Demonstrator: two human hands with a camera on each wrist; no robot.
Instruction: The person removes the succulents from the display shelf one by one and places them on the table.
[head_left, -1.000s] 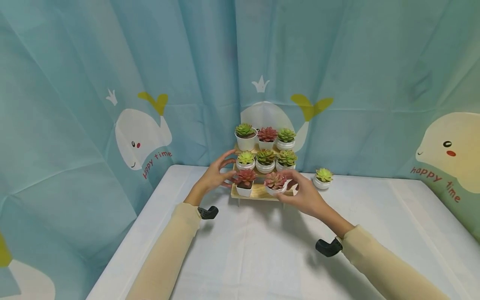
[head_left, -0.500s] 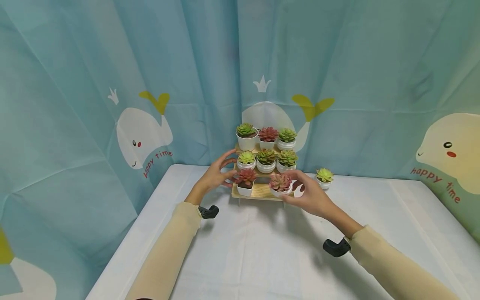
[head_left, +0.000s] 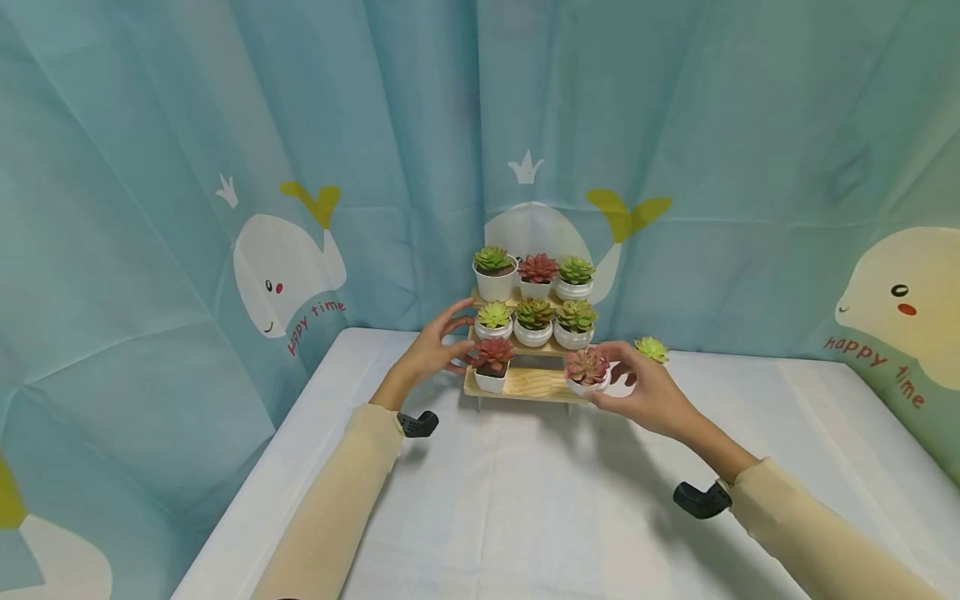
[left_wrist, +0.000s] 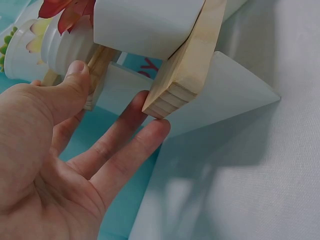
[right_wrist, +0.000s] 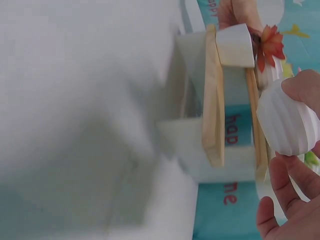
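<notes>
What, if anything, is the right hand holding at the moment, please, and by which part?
The right hand holds the pink potted succulent by the sides of its white pot, between thumb and fingers.

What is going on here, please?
A person's right hand holds a pink succulent in a round white pot, clear of the lowest wooden board of a three-tier stand. The left hand touches its left end. On the board stands a red succulent in a square white pot. Six more potted succulents stand above.
</notes>
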